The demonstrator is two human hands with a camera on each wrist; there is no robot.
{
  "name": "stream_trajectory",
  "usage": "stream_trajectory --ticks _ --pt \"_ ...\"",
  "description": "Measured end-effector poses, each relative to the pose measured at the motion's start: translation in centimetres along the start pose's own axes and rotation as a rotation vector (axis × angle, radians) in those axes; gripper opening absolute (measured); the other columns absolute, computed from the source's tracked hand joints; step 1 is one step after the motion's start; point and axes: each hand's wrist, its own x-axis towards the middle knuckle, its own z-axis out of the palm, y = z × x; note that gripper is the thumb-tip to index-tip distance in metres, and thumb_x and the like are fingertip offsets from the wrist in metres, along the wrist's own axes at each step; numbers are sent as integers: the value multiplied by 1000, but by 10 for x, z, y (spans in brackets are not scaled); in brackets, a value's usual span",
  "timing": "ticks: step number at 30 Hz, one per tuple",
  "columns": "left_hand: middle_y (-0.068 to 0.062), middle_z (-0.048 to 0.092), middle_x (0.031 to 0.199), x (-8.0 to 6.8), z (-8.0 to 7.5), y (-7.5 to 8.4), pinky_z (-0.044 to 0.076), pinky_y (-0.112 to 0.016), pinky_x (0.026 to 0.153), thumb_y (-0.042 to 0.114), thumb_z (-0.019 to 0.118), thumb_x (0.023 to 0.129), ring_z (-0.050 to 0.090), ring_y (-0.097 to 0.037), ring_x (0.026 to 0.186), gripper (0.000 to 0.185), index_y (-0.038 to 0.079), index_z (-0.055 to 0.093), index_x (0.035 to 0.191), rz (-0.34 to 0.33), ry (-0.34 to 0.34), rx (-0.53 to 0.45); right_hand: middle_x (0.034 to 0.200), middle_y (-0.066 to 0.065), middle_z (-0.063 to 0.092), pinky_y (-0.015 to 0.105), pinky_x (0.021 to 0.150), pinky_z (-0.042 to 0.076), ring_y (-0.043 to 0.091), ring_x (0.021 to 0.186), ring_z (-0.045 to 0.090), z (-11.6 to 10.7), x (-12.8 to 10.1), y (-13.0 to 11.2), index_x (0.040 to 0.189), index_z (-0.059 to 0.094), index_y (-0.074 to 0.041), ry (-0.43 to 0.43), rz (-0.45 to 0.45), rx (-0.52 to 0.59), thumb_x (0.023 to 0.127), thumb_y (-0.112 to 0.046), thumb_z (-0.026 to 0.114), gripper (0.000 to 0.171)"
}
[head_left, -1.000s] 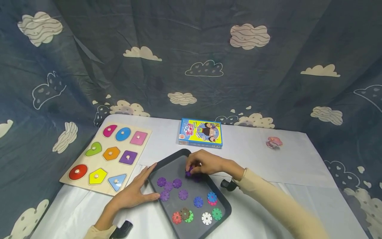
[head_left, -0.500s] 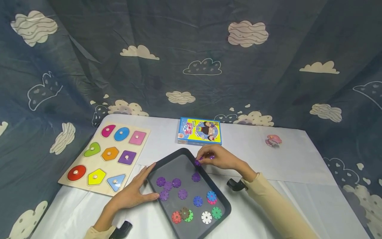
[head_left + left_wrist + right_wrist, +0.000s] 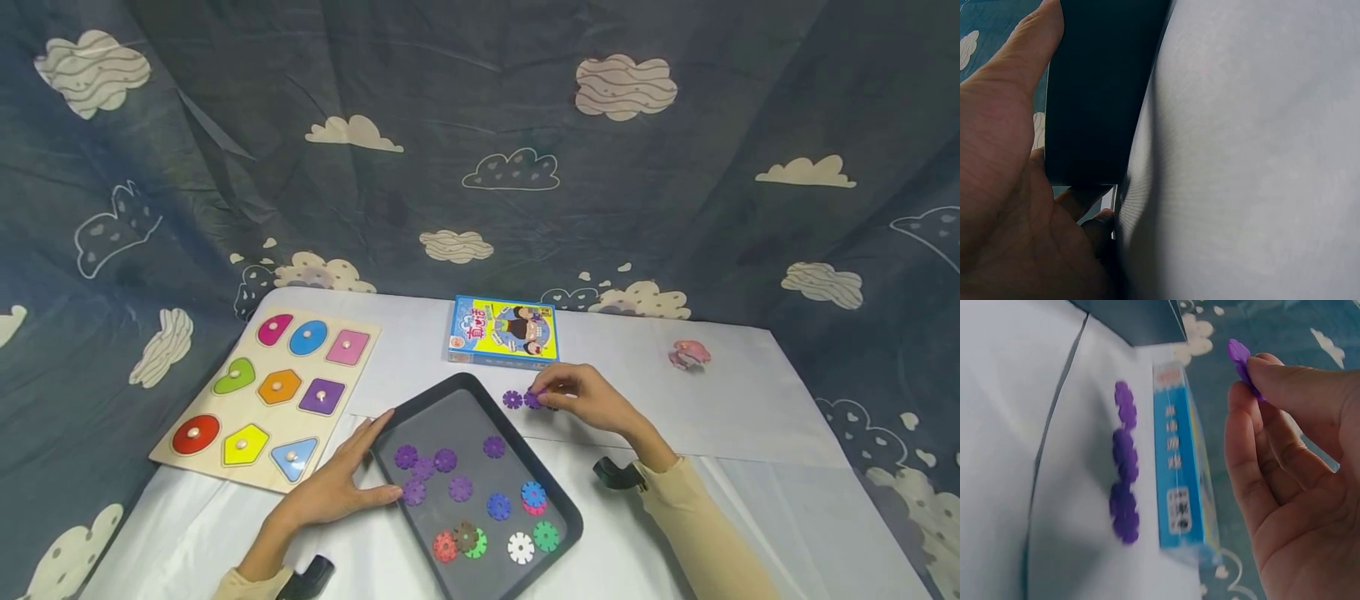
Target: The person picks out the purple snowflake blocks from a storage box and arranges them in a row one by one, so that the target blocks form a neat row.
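Right grip point(image 3: 581, 398) pinches a purple disc point(image 3: 1239, 359).
Left grip point(image 3: 333, 487), fingers flat, steadies the tray point(image 3: 558, 504); purple discs point(image 3: 1124, 472) lie beyond its far edge.

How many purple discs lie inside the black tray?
6 purple discs in the tray: four clustered by the left hand, one just right of them at mid-tray, one nearer the far rim. None looks hidden there.
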Motion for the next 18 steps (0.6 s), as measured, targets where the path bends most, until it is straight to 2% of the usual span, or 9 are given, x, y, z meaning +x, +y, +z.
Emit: stream_trajectory --ticks 8,15,18 --pt "-17 7 169 1 0 -1 19 -79 110 53 78 82 5 -47 153 105 40 10 161 -5 1 0 110 12 73 19 87 55 15 96 68 -8 -14 22 109 74 -4 93 72 -24 92 -9 72 18" --pt "-17 7 169 0 0 0 19 -79 110 53 78 82 6 -48 153 105 40 10 161 -18 -1 7 113 12 74 19 90 54 26 105 69 -17 -21 33 111 74 -4 151 97 -59 93 -6 69 19" --pt "-16 8 169 0 0 0 20 -79 110 53 78 82 6 -48 153 105 40 10 161 -18 2 7 114 10 74 19 91 52 26 108 67 -23 -25 39 112 74 -7 172 125 -103 94 -9 69 18"
